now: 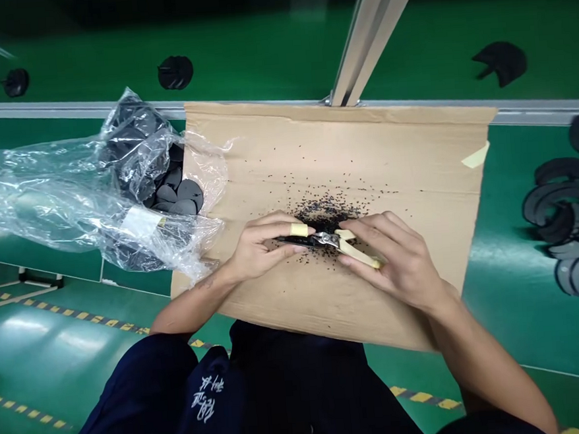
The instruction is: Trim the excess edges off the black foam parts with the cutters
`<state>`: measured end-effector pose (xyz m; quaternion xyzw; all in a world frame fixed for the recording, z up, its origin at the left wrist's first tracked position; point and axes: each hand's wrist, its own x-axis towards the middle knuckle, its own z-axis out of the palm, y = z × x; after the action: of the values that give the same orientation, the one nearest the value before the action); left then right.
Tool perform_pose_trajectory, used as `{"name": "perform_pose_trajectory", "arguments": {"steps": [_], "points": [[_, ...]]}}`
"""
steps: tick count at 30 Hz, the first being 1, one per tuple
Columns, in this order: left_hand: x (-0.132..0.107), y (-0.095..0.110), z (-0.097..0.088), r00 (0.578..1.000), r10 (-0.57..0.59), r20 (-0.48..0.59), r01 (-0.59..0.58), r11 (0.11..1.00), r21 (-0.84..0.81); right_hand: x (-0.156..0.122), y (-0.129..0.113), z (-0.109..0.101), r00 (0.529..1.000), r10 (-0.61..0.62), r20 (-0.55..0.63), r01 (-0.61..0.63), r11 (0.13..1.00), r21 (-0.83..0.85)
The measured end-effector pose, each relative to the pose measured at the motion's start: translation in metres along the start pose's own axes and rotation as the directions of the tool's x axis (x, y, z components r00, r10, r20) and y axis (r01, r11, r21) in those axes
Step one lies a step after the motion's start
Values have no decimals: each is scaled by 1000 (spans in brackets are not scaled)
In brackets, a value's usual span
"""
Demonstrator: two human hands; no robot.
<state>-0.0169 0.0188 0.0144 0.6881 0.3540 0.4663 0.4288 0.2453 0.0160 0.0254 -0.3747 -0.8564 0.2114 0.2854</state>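
Note:
Between the thumb and fingers of my left hand [266, 244] is a thin black disc [291, 242], seen nearly edge-on. A strip of yellow tape wraps one finger of that hand. My right hand [396, 256] is closed round the pale yellow handles of a pair of nippers [358, 248]. The metal jaws of the nippers meet the right edge of the disc; whether they are closed on it I cannot make out. Beneath both hands, many small black clippings [326, 206] lie scattered over a cardboard sheet [275, 300].
A clear plastic bag [60, 193] holding black discs [188, 192] lies at the left. Several black curved pieces [560, 191] are piled on the green table [515, 320] at the right. A metal post [370, 33] rises behind the cardboard. More black parts [175, 73] lie beyond the rail.

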Motion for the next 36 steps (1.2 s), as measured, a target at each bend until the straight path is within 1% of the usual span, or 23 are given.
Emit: {"name": "perform_pose_trajectory", "arguments": {"steps": [5,8,10,12,14,17,19,21,22,24,26,27,28,29,30,31,33,35,36], "points": [[0,-2,1,999,32,15,-32,999,-28,0,-6,-3,1000,-6,9,7,996,-84],[0,-3,2,999,32,19,-31,998,-58,0,-6,-3,1000,-3,21,5,997,-81],[0,-2,1,999,34,14,-34,998,-49,1,-6,-3,1000,5,16,-4,997,-72],[2,-1,1,999,51,19,-51,999,8,1,-6,-4,1000,25,-10,-26,993,-117],[3,0,0,996,77,53,-83,990,111,3,-8,-7,998,49,-32,-55,972,-228],[5,0,0,984,130,124,-161,944,286,5,-16,-16,998,66,-5,-63,927,-370],[5,1,-1,980,148,131,-186,912,365,3,-20,-23,996,88,0,-81,919,-386],[4,3,-1,989,122,88,-147,916,374,0,-22,-24,990,136,-41,-142,937,-319],[3,4,-1,995,89,52,-102,932,347,-3,-22,-22,982,175,-65,-185,954,-237],[0,8,1,1000,-2,-24,8,972,236,-8,-23,-11,955,282,-97,-282,959,14],[-3,10,6,995,-77,-58,83,992,95,-11,-26,6,915,391,-99,-353,895,273],[-4,11,9,994,-93,-58,95,995,39,-11,-28,14,896,430,-106,-368,856,364],[-5,12,11,995,-90,-48,91,996,7,-11,-30,21,884,450,-127,-364,832,420],[-5,12,13,997,-68,-30,68,998,6,-9,-33,27,880,447,-158,-343,830,439],[-6,11,14,1000,-27,-10,28,999,34,-7,-36,29,889,415,-194,-304,852,427],[-6,10,14,1000,26,12,-27,996,83,-5,-39,30,906,351,-236,-246,891,382],[-5,8,12,985,155,71,-166,967,196,0,-43,25,945,151,-291,-87,971,223],[-4,5,10,962,243,127,-269,924,272,3,-46,16,960,-45,-278,68,995,74],[-4,4,9,956,257,141,-288,912,292,3,-46,11,963,-105,-250,120,992,45]]}}
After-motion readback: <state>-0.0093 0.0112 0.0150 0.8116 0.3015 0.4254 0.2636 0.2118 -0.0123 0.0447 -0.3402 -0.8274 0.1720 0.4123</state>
